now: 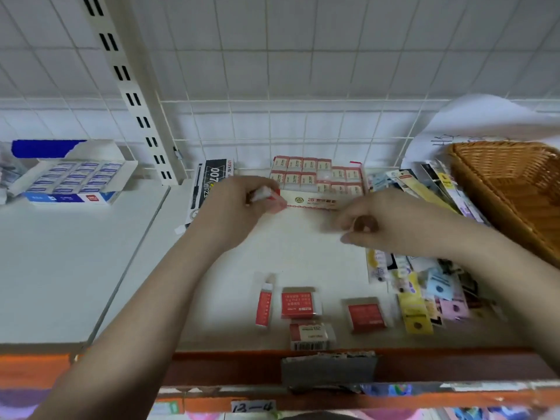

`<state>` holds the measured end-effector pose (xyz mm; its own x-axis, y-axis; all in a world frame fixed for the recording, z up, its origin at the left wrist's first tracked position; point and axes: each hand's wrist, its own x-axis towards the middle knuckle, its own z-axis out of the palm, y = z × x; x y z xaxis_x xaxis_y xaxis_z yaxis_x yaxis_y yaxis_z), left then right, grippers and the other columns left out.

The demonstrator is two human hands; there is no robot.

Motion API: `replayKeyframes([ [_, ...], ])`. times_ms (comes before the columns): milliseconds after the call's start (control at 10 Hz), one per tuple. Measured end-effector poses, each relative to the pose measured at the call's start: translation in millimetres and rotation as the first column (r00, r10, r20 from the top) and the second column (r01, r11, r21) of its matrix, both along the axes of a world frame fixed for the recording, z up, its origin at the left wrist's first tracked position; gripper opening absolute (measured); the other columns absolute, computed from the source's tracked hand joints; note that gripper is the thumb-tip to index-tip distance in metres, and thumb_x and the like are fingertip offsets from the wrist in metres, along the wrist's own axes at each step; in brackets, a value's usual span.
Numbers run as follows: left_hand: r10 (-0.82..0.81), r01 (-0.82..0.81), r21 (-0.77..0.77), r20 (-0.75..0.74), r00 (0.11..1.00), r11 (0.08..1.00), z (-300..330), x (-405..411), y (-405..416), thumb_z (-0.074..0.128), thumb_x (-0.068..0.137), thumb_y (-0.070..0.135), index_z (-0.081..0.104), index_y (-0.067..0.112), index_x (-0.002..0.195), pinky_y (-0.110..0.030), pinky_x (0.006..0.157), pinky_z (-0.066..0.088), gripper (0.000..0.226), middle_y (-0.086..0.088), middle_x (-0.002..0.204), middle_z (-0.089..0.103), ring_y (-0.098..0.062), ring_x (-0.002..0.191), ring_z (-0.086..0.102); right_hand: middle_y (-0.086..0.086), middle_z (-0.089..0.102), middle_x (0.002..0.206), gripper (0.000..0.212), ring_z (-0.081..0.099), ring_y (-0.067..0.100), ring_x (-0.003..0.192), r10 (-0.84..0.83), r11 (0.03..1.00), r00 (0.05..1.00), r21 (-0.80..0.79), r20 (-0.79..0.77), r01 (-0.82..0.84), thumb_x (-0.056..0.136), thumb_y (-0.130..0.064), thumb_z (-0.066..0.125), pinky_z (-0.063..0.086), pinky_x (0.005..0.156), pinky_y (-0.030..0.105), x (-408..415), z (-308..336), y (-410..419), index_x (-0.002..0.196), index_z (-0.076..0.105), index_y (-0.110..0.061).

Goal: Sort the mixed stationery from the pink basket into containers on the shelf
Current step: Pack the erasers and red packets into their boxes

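Eraser in L hand, by red box.

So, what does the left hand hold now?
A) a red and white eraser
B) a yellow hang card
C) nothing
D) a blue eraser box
A: the left hand grips a small red and white eraser just in front of the open red eraser box.

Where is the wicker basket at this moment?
In the head view, the wicker basket stands at the far right of the shelf, behind the right hand and beside the packets.
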<state>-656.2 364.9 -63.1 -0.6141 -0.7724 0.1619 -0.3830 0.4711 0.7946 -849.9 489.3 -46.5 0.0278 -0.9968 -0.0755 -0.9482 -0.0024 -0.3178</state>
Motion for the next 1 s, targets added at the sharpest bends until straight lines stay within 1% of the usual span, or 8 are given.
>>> replayKeyframes([
  [100,-0.025,0.029,-0.131,0.030,0.999,0.991,8.6,-28.4,-13.4,0.064,0.088,0.021,0.069,0.023,0.105,-0.006,0.060,0.037,0.018,0.019,0.082,0.060,0.004,0.067,0.054,-0.019,0.062,0.103,0.029,0.058,-0.006,0.086,0.042,0.977,0.997,0.204,0.057,-0.053,0.083,-0.035,0.068,0.044,0.076,0.008,1.0,-6.5,32.4,0.112,0.064,-0.034],
  [200,-0.049,0.046,-0.219,-0.013,0.999,0.975,11.0,-60.9,-23.8,0.074,0.080,0.024,0.066,0.020,0.098,-0.019,0.069,0.046,0.020,0.011,0.087,0.067,-0.007,0.082,0.061,-0.012,0.061,0.113,0.044,0.057,0.005,0.100,0.052,0.955,0.998,0.295,-0.021,-0.043,0.080,-0.043,0.069,0.042,0.081,0.016,0.8,-26.0,48.4,0.122,0.057,-0.036],
  [300,-0.097,0.083,-0.228,-0.054,0.994,0.970,4.1,-89.1,-26.2,0.079,0.074,0.021,0.060,0.018,0.083,-0.024,0.069,0.052,0.021,0.006,0.082,0.068,-0.012,0.078,0.065,-0.011,0.062,0.108,0.038,0.058,0.008,0.097,-0.017,0.978,1.000,0.208,0.011,0.014,0.082,-0.040,0.065,0.044,0.081,0.022,4.5,-35.4,61.5,0.119,0.059,-0.035],
  [400,-0.139,0.143,-0.275,0.031,0.990,0.951,-11.3,-104.7,-26.5,0.080,0.072,0.023,0.063,0.025,0.078,-0.035,0.072,0.054,0.018,0.009,0.083,0.068,-0.014,0.083,0.065,-0.018,0.055,0.095,0.036,0.053,-0.003,0.088,-0.122,0.992,0.989,0.045,0.086,0.119,0.082,-0.038,0.066,0.042,0.078,0.013,4.2,-34.9,77.1,0.117,0.060,-0.036],
  [500,-0.194,0.225,-0.313,0.126,0.973,0.923,-20.6,-110.3,-29.0,0.077,0.074,0.017,0.069,0.015,0.086,-0.036,0.084,0.049,0.014,-0.001,0.096,0.070,-0.017,0.100,0.063,-0.017,0.053,0.095,0.036,0.051,-0.001,0.089,-0.143,0.990,0.984,-0.003,0.104,0.144,0.081,-0.035,0.066,0.038,0.077,0.008,9.2,-44.5,85.2,0.116,0.059,-0.037],
  [700,-0.213,0.333,-0.445,0.300,0.930,0.831,-19.5,-104.1,-35.0,0.068,0.085,0.025,0.073,0.011,0.089,-0.028,0.078,0.041,0.015,-0.003,0.090,0.068,-0.021,0.090,0.060,-0.006,0.055,0.101,0.034,0.049,0.002,0.091,-0.199,0.967,0.948,-0.108,0.247,0.231,0.084,-0.021,0.065,0.032,0.076,0.001,24.0,-47.1,89.9,0.118,0.063,-0.027],
  [900,-0.187,0.413,-0.441,0.470,0.863,0.797,-10.1,-104.4,-30.3,0.055,0.093,0.026,0.068,0.022,0.114,-0.022,0.082,0.033,0.025,-0.003,0.116,0.057,-0.018,0.108,0.053,-0.004,0.063,0.099,0.037,0.060,0.010,0.081,-0.276,0.861,0.866,-0.293,0.417,0.416,0.078,-0.010,0.073,0.048,0.076,0.024,22.9,-34.2,90.0,0.113,0.068,-0.022],
  [1000,-0.193,0.399,-0.410,0.459,0.867,0.820,-4.3,-91.4,-16.2,0.053,0.093,0.025,0.063,0.023,0.121,-0.025,0.093,0.032,0.030,-0.001,0.124,0.053,-0.018,0.117,0.049,0.005,0.069,0.084,0.037,0.063,0.016,0.069,-0.300,0.807,0.793,-0.302,0.530,0.507,0.077,-0.011,0.075,0.053,0.069,0.033,19.4,-25.0,85.1,0.109,0.068,-0.029],
])
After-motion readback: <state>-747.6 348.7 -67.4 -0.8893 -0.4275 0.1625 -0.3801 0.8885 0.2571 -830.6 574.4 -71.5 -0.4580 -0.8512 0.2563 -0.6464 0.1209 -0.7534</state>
